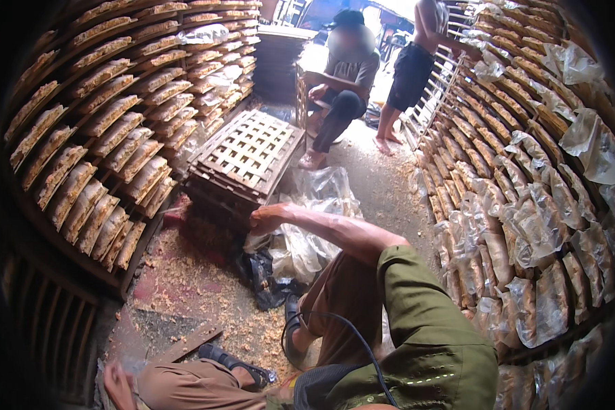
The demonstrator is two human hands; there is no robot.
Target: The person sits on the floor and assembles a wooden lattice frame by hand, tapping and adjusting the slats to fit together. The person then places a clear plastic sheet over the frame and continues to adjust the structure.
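My right arm reaches forward across the middle, and my right hand (268, 219) is closed at the near corner of a stack of wooden lattice trays (253, 147). Whatever its fingers hold is hidden. Just below and beside that hand lie crumpled clear plastic sheeting (311, 249) and a black plastic bag (266, 283). At the lower left, my left hand (119, 386) is low beside my bent knee, apart from the trays. Its fingers are blurred and partly out of frame, so their grip is unclear.
Racks of crusted, pale slabs (109, 133) rise at left; plastic-wrapped slabs (526, 225) line the right. Crumbs and a wooden strip (188, 342) lie on the floor. A seated person (345, 75) and a standing person (413, 68) are beyond the trays. A dark cable (362, 342) crosses my lap.
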